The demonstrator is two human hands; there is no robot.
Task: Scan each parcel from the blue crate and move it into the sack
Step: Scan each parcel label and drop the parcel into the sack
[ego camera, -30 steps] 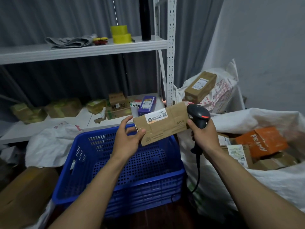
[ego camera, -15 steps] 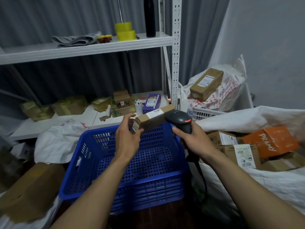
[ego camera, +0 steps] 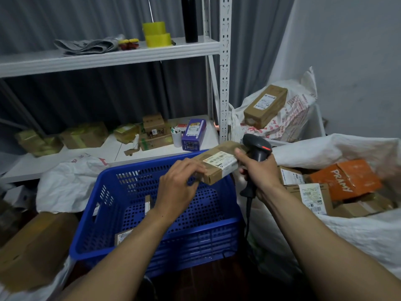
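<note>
parcel hangs label-up over the far right corner of the blue crate, between your hands. your left hand curls its fingers over the near end; your right hand grips the scanner, thumb pressed on the far end. the sack lies just right.

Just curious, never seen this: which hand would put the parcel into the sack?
Likely left: the left hand grips the parcel, while the right hand holds the scanner, though nearer the sack.

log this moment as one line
left hand: grips parcel, label up, over blue crate | right hand: grips scanner, touches parcel | sack: holds parcels
</note>
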